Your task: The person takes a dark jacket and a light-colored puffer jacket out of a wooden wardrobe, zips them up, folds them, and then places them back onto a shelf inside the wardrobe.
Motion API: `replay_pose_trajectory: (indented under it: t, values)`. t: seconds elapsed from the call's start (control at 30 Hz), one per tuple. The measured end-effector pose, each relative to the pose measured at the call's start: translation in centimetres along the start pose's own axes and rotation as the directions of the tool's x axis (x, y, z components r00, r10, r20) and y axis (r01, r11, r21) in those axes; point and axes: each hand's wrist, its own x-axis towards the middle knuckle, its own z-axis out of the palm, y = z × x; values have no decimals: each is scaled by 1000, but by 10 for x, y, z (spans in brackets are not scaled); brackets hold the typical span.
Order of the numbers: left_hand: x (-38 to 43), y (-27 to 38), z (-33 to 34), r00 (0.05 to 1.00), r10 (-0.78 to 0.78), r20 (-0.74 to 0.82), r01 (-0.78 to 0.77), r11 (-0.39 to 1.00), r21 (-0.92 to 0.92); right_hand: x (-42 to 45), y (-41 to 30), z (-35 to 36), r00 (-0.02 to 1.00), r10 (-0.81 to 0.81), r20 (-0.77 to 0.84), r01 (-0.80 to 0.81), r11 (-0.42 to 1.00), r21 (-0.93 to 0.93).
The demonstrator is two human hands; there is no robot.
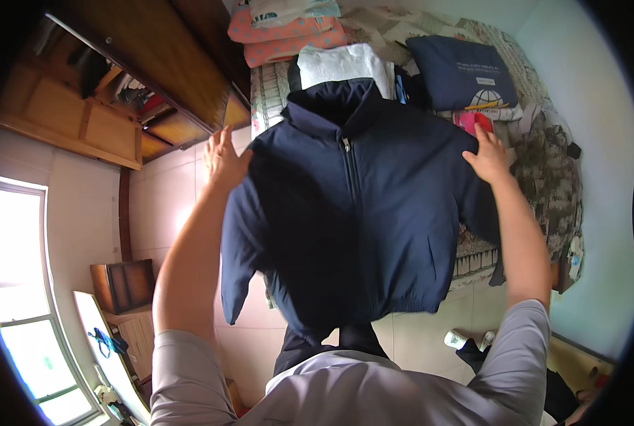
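Note:
A dark navy zip-front jacket point(343, 213) hangs spread out before me, its collar away from me and its hem near my legs. My left hand point(225, 160) holds it at the shoulder on the left side. At the opposite shoulder, my right hand point(488, 155) grips the cloth with thumb and fingers. The front zip point(347, 146) is done up to just below the standing collar point(343, 114). Both sleeves hang down, and the right one is partly behind my forearm.
Beyond the jacket is a bed with a patterned cover point(402, 24). On it lie folded pink dotted fabric point(290, 37), a white towel point(343, 64) and a navy printed bag point(458, 72). A wooden wardrobe point(189, 58) stands left. Someone's white-shoed foot point(455, 339) shows lower right.

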Motion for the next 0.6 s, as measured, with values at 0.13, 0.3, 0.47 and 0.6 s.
replay_pose_trajectory:
  t: [0.13, 0.3, 0.47, 0.6]
  values:
    - [-116, -56, 115, 988, -85, 129, 119, 952, -283, -80, -35, 132, 993, -104, 58, 104, 995, -2]
    - [-306, -120, 164, 107, -433, 895, 992, 111, -65, -223, -139, 211, 856, -389, 341, 223, 872, 435]
    - [-418, -214, 228, 14, -820, 572, 994, -48, -93, -295, -252, 258, 691, -617, 376, 281, 709, 647]
    - [-376, -215, 242, 136, -189, 973, 806, -550, -220, -308, -288, 326, 669, -509, 541, 264, 844, 468]
